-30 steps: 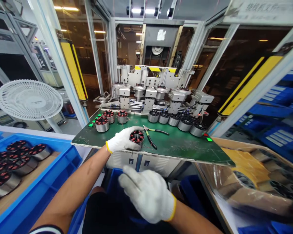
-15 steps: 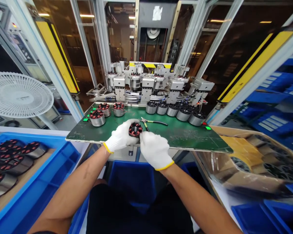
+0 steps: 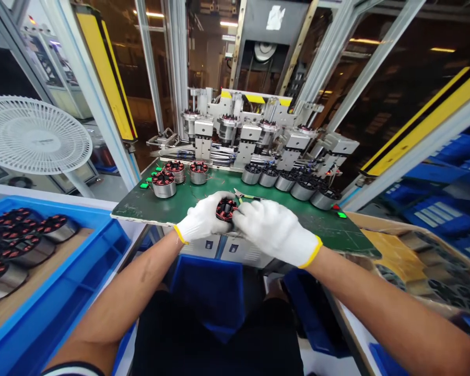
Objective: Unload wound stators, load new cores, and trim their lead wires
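My left hand (image 3: 208, 216), in a white glove, grips a motor stator (image 3: 226, 209) with copper windings and a black insulated top, held tilted over the front edge of the green work table (image 3: 141, 203). At the stator's right side, my right hand (image 3: 268, 227) has its gloved fingers closed together; whatever they pinch is hidden. Just behind the hands lie cutting pliers (image 3: 243, 197) with green and black handles, partly covered by my right hand. Wound stators (image 3: 164, 185) stand at the table's left, and several bare-topped stators (image 3: 285, 180) form a row at the right.
Behind the table stands a winding machine (image 3: 248, 138) with stators mounted on it. A blue bin (image 3: 97, 261) of wound stators is at the left, under a white fan (image 3: 37, 136). At the right is a cardboard box (image 3: 415, 250) of metal parts; another blue bin (image 3: 207, 292) sits below.
My right hand has turned, its wrist swinging out to the right, while its fingers stay by the stator. My left hand still holds the stator. The camera view has shifted and tilted slightly.
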Demonstrator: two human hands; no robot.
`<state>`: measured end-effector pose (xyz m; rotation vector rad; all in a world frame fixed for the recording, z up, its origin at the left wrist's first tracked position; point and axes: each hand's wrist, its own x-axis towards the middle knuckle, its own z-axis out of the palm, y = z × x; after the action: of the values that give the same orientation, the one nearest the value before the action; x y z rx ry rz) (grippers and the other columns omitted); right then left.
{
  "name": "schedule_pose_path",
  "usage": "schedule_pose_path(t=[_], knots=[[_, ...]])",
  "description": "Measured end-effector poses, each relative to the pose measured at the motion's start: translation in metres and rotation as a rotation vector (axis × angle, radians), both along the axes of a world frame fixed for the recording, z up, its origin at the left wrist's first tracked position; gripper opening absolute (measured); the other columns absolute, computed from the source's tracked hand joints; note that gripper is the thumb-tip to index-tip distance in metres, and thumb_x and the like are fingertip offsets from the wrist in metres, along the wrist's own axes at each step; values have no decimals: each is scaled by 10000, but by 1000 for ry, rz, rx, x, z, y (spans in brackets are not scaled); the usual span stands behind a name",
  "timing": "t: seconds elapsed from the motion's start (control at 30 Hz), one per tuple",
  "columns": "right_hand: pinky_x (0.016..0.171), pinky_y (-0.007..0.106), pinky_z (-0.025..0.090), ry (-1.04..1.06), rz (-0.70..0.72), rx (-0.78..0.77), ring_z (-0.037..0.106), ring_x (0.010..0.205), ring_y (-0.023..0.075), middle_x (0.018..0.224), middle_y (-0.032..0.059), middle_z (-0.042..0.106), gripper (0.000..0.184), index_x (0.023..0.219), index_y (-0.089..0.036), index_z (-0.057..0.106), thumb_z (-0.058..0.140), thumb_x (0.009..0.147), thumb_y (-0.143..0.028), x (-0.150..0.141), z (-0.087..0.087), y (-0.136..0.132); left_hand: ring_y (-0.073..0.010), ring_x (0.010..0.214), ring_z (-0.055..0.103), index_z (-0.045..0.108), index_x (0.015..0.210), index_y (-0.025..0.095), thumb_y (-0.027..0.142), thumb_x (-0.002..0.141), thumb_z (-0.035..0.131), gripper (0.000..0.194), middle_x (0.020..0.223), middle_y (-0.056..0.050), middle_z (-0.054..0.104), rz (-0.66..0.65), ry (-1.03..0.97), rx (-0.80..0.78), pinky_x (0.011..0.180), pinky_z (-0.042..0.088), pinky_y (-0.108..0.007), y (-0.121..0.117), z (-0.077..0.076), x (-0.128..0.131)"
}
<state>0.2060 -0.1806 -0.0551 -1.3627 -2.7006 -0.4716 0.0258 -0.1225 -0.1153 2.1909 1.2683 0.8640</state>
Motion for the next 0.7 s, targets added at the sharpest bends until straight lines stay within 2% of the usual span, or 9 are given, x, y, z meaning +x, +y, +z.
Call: schedule_pose_path(t=[0.07, 0.17, 0.27, 0.37, 0.43, 0.5, 0.57, 0.63, 0.7], knots=[[698, 306, 385, 144, -66, -92, 582, 840, 238, 892, 123, 632, 302, 886, -155, 625, 395, 938, -344, -8, -1, 5, -241, 917, 661, 520, 1224, 281, 313, 530, 735, 727, 1069, -14, 678, -2, 9, -9, 792, 537, -325, 0, 1, 0], [575, 265, 419, 596, -337, -366, 592, 636, 177, 734, 93, 644, 439, 788, -155, 608, 295, 963, -409, -15, -18, 10, -226, 902, 665, 522, 1216, 313, 337, 558, 721, 688, 1050, 12, 681, 27, 13, -16, 752, 537, -304, -3, 4, 0], [483, 241, 419, 826, -338, -492, 545, 477, 136, 620, 63, 626, 595, 799, -150, 610, 108, 989, -407, -17, -40, -2, -225, 886, 669, 538, 1195, 324, 361, 552, 727, 671, 1037, 18, 680, 61, 22, -45, 732, 535, -298, -5, 5, 0], [575, 254, 444, 770, -215, -205, 593, 598, 155, 752, 79, 657, 458, 978, -148, 633, 253, 978, -402, -19, -51, -21, -225, 903, 662, 543, 1189, 303, 317, 524, 741, 695, 1063, 5, 672, 32, 1, -53, 756, 533, -296, -4, 6, 1], [640, 282, 428, 589, -270, 35, 605, 728, 196, 885, 121, 651, 349, 1085, -148, 619, 358, 949, -334, -23, -52, -28, -223, 931, 650, 538, 1193, 269, 306, 535, 738, 688, 1083, -10, 664, -13, -28, -35, 805, 523, -304, -2, 8, -1], [640, 298, 400, 492, -390, 105, 584, 766, 224, 884, 140, 623, 302, 1060, -141, 629, 392, 921, -264, -27, -51, -29, -219, 949, 636, 537, 1190, 236, 305, 570, 723, 651, 1089, -21, 655, -82, -49, -22, 846, 508, -319, -1, 12, -4], [600, 273, 379, 679, -407, -55, 546, 701, 194, 788, 98, 580, 252, 970, -148, 637, 418, 903, -251, -30, -51, -27, -216, 953, 624, 544, 1180, 210, 282, 578, 722, 632, 1088, -27, 645, -172, -55, -40, 859, 501, -332, 2, 16, -9], [521, 230, 345, 1061, -304, -388, 460, 566, 131, 675, 24, 489, 234, 914, -160, 614, 434, 898, -309, -32, -55, -24, -216, 970, 610, 553, 1167, 187, 228, 567, 720, 624, 1098, -33, 634, -265, -65, -66, 874, 489, -337, 5, 19, -13], [422, 197, 268, 1406, -180, -737, 284, 431, 82, 575, -52, 321, 279, 890, -166, 571, 395, 907, -382, -35, -64, -23, -221, 1000, 595, 558, 1158, 173, 178, 556, 710, 621, 1117, -38, 623, -327, -83, -82, 893, 474, -340, 8, 21, -15]])
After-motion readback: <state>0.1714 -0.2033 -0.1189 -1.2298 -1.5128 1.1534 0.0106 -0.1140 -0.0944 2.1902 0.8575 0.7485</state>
